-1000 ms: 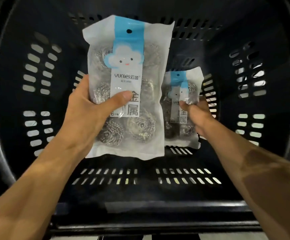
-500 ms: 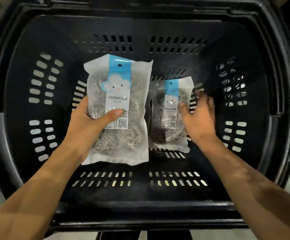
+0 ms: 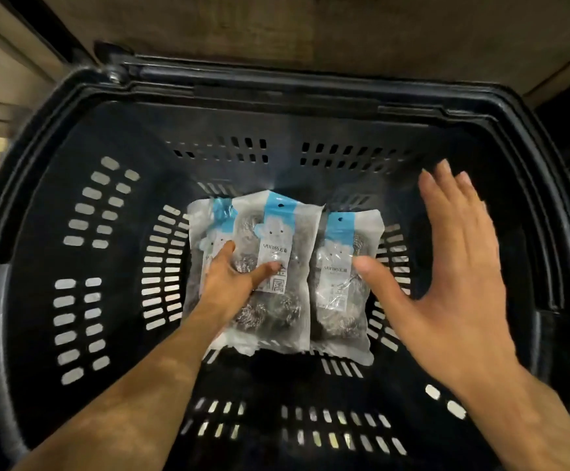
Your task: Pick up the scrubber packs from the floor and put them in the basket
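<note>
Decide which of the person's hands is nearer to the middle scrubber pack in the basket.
Left. The left hand rests on the middle scrubber pack, its thumb on the label. The right hand is open, raised off to the right, touching nothing.

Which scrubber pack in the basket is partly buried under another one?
The leftmost pack: the middle pack, under the left hand, overlaps it. The right pack lies uncovered.
</note>
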The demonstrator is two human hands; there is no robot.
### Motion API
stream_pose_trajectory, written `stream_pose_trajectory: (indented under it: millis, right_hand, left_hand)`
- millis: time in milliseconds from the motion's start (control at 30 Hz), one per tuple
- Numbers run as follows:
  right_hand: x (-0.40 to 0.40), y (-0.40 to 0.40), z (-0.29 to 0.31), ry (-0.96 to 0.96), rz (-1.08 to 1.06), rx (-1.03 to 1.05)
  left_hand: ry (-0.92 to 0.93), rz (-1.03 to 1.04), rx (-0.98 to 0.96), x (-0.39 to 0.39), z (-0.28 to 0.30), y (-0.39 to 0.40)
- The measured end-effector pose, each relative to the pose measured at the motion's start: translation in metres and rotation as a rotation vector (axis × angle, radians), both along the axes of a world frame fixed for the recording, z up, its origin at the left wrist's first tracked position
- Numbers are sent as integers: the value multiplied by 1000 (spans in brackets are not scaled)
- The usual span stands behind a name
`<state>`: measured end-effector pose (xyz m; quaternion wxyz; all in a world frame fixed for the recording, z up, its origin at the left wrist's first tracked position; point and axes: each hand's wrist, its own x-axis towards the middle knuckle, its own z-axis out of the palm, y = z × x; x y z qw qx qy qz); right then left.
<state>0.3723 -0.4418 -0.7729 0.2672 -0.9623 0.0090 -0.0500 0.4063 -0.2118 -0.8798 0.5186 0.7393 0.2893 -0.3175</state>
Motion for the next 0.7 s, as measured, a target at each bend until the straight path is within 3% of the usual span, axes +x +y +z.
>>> stream_pose_trajectory:
  millis: [100, 300, 433, 533, 700]
  right_hand:
    - [0, -3, 1, -11, 22, -60]
    - [-6, 0, 3, 40, 45, -113]
    - [-5, 0, 10, 67, 63, -134]
    - [-5, 1, 18, 86, 69, -154]
    - [-9, 11, 52, 146, 78, -203]
  left_hand:
    - [27, -7, -77, -1, -16, -8]
    - [-10, -501, 508, -6, -17, -33]
    - [56, -637, 643, -3, -12, -38]
    - [-75, -681, 740, -2, 2, -19]
    - [-535, -815, 733, 5, 69, 20]
